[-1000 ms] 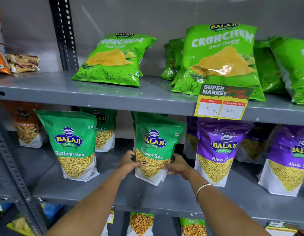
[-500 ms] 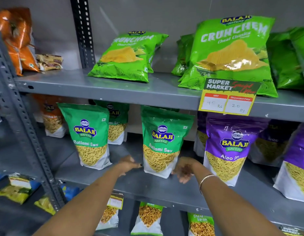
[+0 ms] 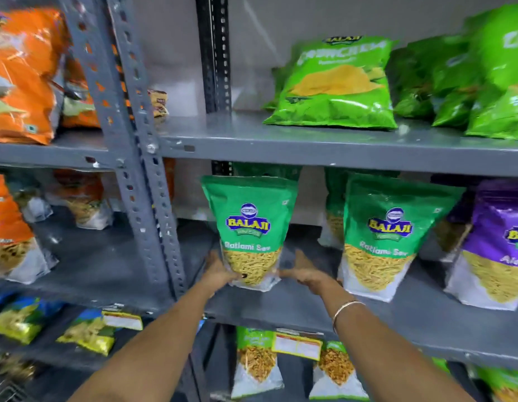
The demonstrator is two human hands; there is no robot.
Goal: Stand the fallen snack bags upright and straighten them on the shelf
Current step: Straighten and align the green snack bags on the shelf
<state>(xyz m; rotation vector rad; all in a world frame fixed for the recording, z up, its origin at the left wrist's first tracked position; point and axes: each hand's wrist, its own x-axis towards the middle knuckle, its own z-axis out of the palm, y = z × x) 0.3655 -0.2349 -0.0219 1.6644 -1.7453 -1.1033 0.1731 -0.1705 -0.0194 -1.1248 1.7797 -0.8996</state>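
A green Ratlami Sev bag (image 3: 249, 216) stands upright on the middle grey shelf (image 3: 281, 309). My left hand (image 3: 218, 271) presses its lower left edge and my right hand (image 3: 305, 274) its lower right edge, so both grip the bag's base. A second green Ratlami Sev bag (image 3: 388, 236) stands upright to the right, with more green bags behind both. A purple Aloo Sev bag (image 3: 498, 245) stands at the far right. On the upper shelf a green Crunchem bag (image 3: 339, 85) leans back at a slant.
A perforated grey upright post (image 3: 136, 158) divides the shelving just left of my hands. Orange bags (image 3: 23, 76) fill the left bay. More green bags (image 3: 484, 82) crowd the upper right. Price tags (image 3: 297, 343) and small bags hang below the middle shelf.
My view has swung left. Both hands left the right-hand Ratlami Sev bag and moved to the left one, now closed on its lower edges.
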